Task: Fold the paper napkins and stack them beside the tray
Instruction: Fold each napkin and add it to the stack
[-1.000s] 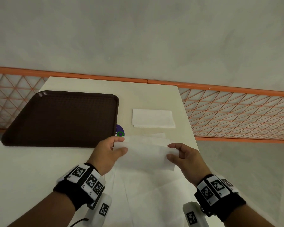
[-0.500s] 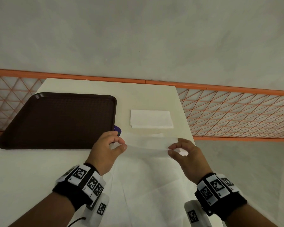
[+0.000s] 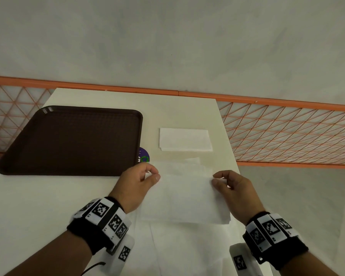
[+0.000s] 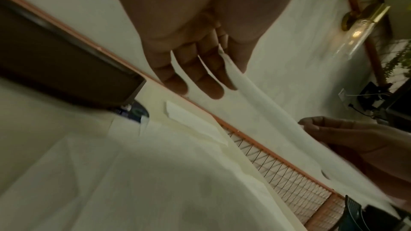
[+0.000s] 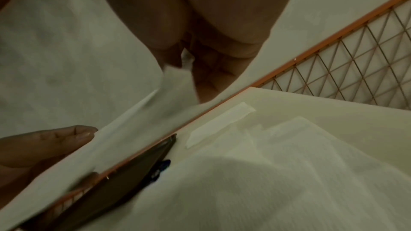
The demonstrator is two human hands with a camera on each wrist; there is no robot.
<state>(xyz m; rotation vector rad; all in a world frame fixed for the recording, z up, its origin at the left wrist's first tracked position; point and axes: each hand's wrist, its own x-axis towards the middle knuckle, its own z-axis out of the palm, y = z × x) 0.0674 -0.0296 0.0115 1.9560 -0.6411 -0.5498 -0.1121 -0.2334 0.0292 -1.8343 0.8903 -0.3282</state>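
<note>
Mid-task, one napkin in hand. Left hand (image 3: 136,182) pinches the left top corner of a thin white paper napkin (image 3: 185,198) between thumb and curled fingers; right hand (image 3: 234,188) pinches the right top corner the same way, so the sheet hangs taut between the two sets of fingertips, lifted off the cream rectangular table (image 3: 38,206). It looks folded at least once (layer count unclear, wrist views blurred). Done so far: a small stack of folded white napkins (image 3: 185,139) lies beyond the fingers, just beside the right edge of the dark brown plastic tray (image 3: 72,140), not touching it. Left to do: finish this fold, set it on that stack, then the loose unfolded white napkins (image 3: 187,246) spread under and behind the hands, nearer the person. Probably under halfway, judging by what remains.
</note>
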